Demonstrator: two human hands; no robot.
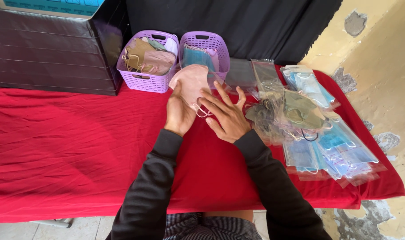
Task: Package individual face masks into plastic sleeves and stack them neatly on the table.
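Risk, as I judge it: pink mask [191,82] sits only loosely against left hand [179,111] w/ ear loops dangling; it could slip onto the red tabletop [69,146] or snag the right hand [227,116], whose fingers [220,91] are spread, gripping nothing. Containers: left purple basket [147,62] holds tan/beige masks; right purple basket [205,51] holds blue ones. Bagged masks [318,142] lie heaped to the right.

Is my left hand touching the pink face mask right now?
Touching. The head view shows the left hand holding the pink face mask, its thumb lying along the mask's lower edge with no gap.
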